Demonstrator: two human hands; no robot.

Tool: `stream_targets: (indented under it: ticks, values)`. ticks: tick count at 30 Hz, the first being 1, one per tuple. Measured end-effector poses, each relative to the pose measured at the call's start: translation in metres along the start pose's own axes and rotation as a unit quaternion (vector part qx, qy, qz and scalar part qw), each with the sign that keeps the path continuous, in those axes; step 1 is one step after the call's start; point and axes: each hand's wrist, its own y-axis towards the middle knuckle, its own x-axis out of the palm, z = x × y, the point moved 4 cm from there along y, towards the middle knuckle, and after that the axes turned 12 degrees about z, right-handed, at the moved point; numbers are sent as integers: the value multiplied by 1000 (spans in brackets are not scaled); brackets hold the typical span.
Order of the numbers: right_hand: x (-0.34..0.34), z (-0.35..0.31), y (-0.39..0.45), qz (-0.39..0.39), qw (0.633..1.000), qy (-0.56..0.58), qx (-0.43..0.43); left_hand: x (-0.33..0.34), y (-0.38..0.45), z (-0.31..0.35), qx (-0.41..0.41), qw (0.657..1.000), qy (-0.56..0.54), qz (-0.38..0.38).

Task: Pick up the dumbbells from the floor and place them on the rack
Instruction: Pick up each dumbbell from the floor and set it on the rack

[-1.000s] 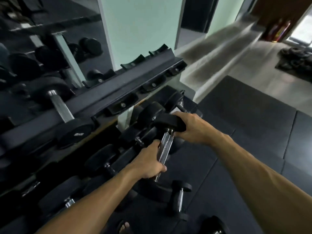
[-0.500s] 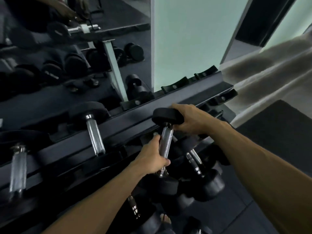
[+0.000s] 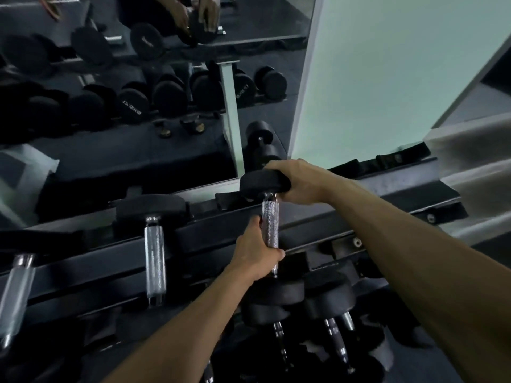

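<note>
I hold a black dumbbell (image 3: 270, 225) with a knurled chrome handle, lengthways across the top tier of the black rack (image 3: 359, 214). My left hand (image 3: 255, 251) grips the lower part of the handle. My right hand (image 3: 297, 181) cups the far rubber head, which sits at the rack's back rail. The near head hangs below my left hand, in front of the rack's front rail. Whether the dumbbell rests on the rack or is still carried, I cannot tell.
Two other dumbbells (image 3: 153, 244) lie on the same tier to the left. More dumbbells (image 3: 329, 305) sit on the lower tier beneath my hands. A mirror (image 3: 138, 92) behind the rack reflects it. A pale green wall (image 3: 387, 78) stands at the right.
Both hands have lifted the dumbbell from the lower tier's level up and back onto the top tier. The view has tilted up toward the mirror.
</note>
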Motion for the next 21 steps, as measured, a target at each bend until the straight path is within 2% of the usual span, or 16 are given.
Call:
stream_targets:
  ticks: [9, 13, 21]
  values:
    - [22, 21, 34, -31, 999, 20, -11, 8, 28, -9, -33, 999, -21, 13]
    - [23, 23, 32, -17, 1000, 14, 0, 7, 26, -8, -28, 1000, -12, 2]
    - [19, 26, 17, 21, 999, 9, 29, 14, 22, -7, -13, 999, -7, 30]
